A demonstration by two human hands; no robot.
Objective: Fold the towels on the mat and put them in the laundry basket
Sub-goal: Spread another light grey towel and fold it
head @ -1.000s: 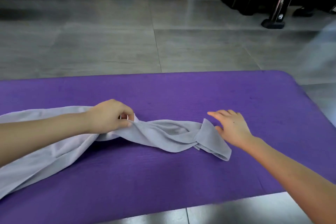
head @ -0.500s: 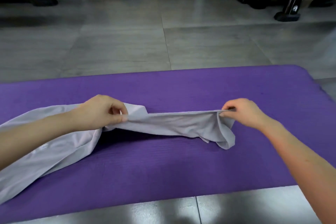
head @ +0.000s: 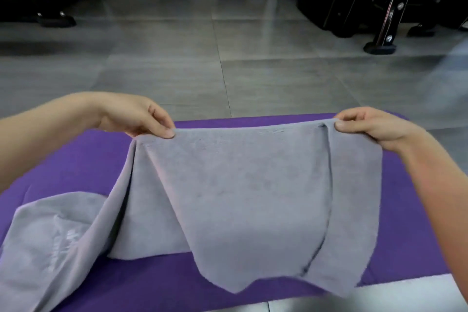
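Note:
A grey towel point(head: 243, 197) hangs stretched between my two hands above the purple mat point(head: 83, 159). My left hand point(head: 136, 116) pinches its upper edge on the left. The upper right corner is pinched by my right hand point(head: 369, 125). The towel's lower part drapes down toward me, and its left end trails crumpled on the mat at the lower left. No laundry basket is in view.
Grey tiled floor point(head: 228, 63) lies beyond the mat. Black gym equipment and a stand point(head: 387, 23) line the back and right. A strip of floor shows at the near edge of the mat.
Both hands have lifted the towel up off the mat and spread its top edge wide. Earlier the towel lay bunched low on the mat, and my right hand took hold of its end.

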